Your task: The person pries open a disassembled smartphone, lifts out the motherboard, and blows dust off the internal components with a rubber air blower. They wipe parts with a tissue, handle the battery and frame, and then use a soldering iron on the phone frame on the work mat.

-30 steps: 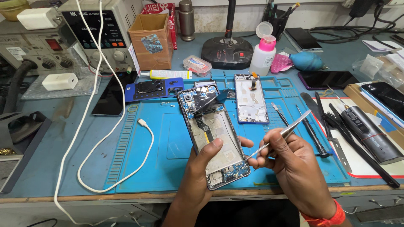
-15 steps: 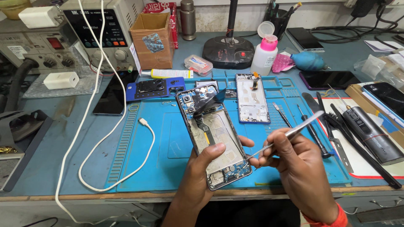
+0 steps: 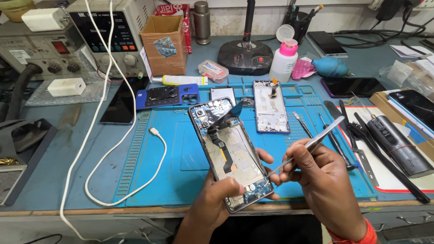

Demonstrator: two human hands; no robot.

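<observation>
My left hand (image 3: 216, 197) grips an opened phone (image 3: 229, 153) by its lower end, back cover off, circuit boards and a black flex cable showing. It is held tilted above the blue work mat (image 3: 172, 158). My right hand (image 3: 323, 183) holds metal tweezers (image 3: 307, 147), their tips close to the phone's lower right edge near the small blue board. A loose dark flap sticks up at the phone's top.
A second opened phone frame (image 3: 270, 107) lies on the mat behind. A blue back cover (image 3: 168, 96), white cable (image 3: 156, 135), tools (image 3: 343, 135), a screwdriver (image 3: 393, 138), a bottle (image 3: 284, 58), a cardboard box (image 3: 165, 43) and a power supply (image 3: 106, 36) surround the mat.
The tweezers' tips have moved in from the right toward the phone's lower edge. The phone stays in my left hand, barely shifted.
</observation>
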